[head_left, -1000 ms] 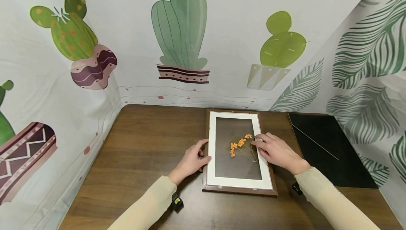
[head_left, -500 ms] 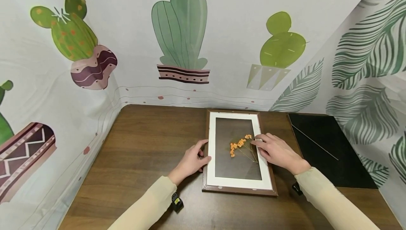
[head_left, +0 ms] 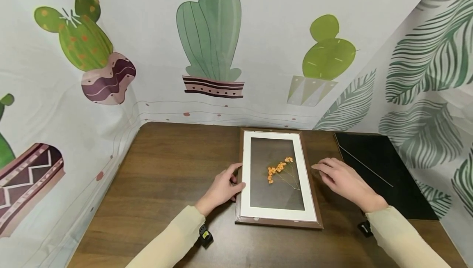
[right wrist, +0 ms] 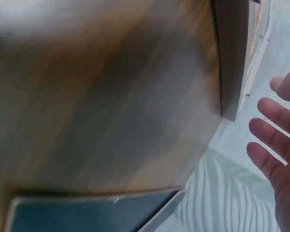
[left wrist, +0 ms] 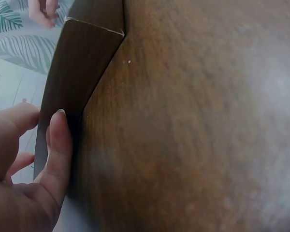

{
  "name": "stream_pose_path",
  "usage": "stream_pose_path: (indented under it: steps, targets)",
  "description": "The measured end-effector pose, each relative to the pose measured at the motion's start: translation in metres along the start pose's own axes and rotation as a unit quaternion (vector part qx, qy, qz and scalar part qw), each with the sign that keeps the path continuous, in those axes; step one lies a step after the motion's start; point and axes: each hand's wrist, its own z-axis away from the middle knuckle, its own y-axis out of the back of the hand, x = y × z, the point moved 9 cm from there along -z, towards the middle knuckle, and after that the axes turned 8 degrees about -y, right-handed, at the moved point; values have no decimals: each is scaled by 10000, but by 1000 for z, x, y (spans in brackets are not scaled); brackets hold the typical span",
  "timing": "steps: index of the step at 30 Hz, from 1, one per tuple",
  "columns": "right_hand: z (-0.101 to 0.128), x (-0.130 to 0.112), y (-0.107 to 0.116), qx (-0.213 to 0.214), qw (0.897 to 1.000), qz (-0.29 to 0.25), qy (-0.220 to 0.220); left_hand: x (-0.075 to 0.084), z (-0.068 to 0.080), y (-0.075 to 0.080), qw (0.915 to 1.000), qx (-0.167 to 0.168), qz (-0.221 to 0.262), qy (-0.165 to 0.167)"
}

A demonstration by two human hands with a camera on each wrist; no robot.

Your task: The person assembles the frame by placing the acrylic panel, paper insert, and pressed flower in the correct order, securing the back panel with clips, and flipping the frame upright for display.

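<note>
1. Currently, a brown picture frame (head_left: 278, 177) lies flat on the wooden table (head_left: 166, 177), right of the table's middle, its long side running from near to far.
2. Inside the frame sits a white mat (head_left: 245, 177) around a dark pane, and a sprig of small orange flowers (head_left: 278, 168) lies on the pane, stems pointing toward the near right.
3. Left hand (head_left: 221, 188): it rests against the frame's left edge, thumb on the white mat, fingers bent along the outer side of the brown moulding. The left wrist view confirms contact; the thumb (left wrist: 58, 145) lies flat along the frame edge (left wrist: 82, 72). It steadies the frame from the side with a light hold between thumb and fingers.
4. Right hand (head_left: 341, 179): it is to the right of the frame, close to its right edge, and whether the fingertips touch it cannot be told. Fingers are extended and slightly spread, holding nothing. The right wrist view is blurred but shows the spread fingers (right wrist: 275, 140) apart from the frame's corner (right wrist: 229, 58).
5. A black board (head_left: 384, 173) lies flat at the right side of the table, beyond the right hand, with a thin metal rod (head_left: 366, 165) lying diagonally across it.
6. Cloth printed with cacti (head_left: 210, 34) hangs behind and left of the table; cloth printed with leaves (head_left: 425, 62) hangs at the right.
</note>
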Motion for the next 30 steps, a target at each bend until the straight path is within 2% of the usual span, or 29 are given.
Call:
stream_pose_path:
  steps: [7,10,24,30]
  targets:
    - [31,8,28,566,9981,-231,-10,0,1,0,10000,2,8,1]
    - [47,15,37,681,9973,-224,-132,-1,1,1,10000,19,11,-2]
    - [117,42,64,565,9905,-398,-1185,-5,2,0,10000,61,7,-6]
    - [151,57,72,688,9869,-388,-1409,-4,1,0,10000,23,60,-13]
